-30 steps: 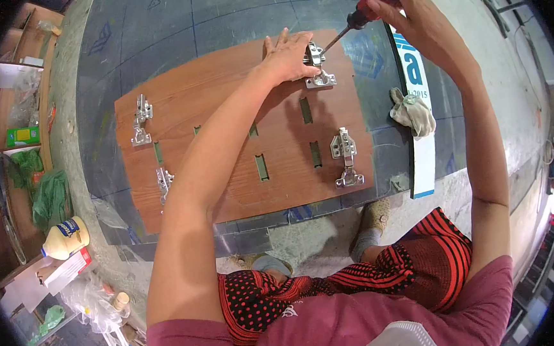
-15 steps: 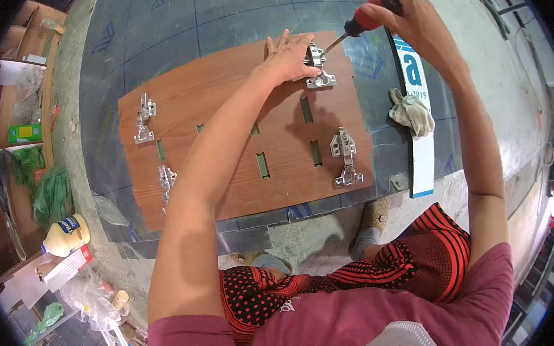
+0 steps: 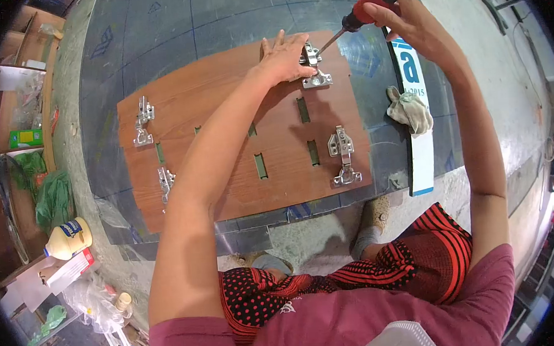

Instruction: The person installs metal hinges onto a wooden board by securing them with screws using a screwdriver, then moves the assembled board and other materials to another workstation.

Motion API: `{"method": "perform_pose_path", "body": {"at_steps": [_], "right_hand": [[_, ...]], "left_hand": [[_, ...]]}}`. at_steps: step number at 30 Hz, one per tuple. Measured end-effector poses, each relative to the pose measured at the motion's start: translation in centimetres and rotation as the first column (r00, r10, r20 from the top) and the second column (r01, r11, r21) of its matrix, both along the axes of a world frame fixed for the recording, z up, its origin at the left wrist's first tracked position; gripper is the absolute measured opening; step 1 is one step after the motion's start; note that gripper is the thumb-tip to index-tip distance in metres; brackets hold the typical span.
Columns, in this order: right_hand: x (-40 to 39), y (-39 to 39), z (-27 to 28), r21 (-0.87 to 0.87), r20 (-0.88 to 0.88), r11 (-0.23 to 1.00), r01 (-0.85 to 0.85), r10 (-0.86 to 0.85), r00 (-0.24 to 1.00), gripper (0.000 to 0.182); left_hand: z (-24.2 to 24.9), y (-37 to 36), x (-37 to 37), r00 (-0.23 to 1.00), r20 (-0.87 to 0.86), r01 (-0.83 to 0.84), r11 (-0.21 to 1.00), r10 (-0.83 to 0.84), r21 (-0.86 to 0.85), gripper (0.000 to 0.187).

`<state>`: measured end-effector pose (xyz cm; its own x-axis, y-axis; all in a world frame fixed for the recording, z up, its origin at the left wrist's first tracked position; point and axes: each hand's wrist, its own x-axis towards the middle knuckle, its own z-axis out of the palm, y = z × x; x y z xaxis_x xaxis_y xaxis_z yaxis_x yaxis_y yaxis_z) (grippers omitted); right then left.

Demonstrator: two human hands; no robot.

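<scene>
My left hand (image 3: 284, 59) lies on a brown wood-grain board (image 3: 188, 102), fingers spread, its thumb against a silver cabinet hinge (image 3: 317, 79) at the board's far right corner. A red and black screwdriver (image 3: 367, 12) is in my right hand (image 3: 420, 27), its fingers loosely around the handle. The slanted shaft points down to that hinge, and the tip meets its right side. Another hinge (image 3: 344, 156) sits at the near right corner. On the left side are two more, an upper hinge (image 3: 143, 121) and a lower hinge (image 3: 165, 181) partly behind my left forearm.
Under the board is a dark sheet-covered work surface (image 3: 146, 53). A white strip (image 3: 423, 163) with blue lettering runs along its right, with a crumpled glove (image 3: 411, 112) on it. Shelves with bags stand left, near a yellowish bottle (image 3: 68, 239).
The fingers of my right hand have loosened and shifted on the screwdriver handle. The board and hinges appear slightly farther left in view. My left hand keeps its place by the hinge.
</scene>
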<state>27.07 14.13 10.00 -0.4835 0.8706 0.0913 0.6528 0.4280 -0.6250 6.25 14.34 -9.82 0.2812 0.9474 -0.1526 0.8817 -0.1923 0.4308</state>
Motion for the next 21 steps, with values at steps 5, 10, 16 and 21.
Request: {"method": "perform_pose_path", "body": {"at_steps": [5,10,16,21], "right_hand": [[-0.4,-0.7,0.3,-0.167,-0.03,0.98,-0.106,0.103,0.994,0.04],[0.0,0.8,-0.8,-0.244,-0.132,0.97,0.015,-0.049,0.99,0.04],[-0.7,0.6,-1.5,-0.263,-0.145,0.96,-0.092,0.055,0.988,0.048],[-0.8,0.2,-1.4,-0.196,-0.228,0.978,-0.068,0.022,0.973,0.043]], "left_hand": [[-0.5,0.0,0.0,1.0,-0.007,0.0,1.0,0.0,0.01,0.092],[-0.1,0.0,0.1,1.0,-0.012,-0.005,1.0,0.005,0.0,0.093],[-0.2,0.0,0.0,1.0,0.013,-0.003,1.0,0.003,0.009,0.093],[-0.2,0.0,0.1,1.0,-0.007,-0.005,1.0,0.005,0.02,0.092]]}}
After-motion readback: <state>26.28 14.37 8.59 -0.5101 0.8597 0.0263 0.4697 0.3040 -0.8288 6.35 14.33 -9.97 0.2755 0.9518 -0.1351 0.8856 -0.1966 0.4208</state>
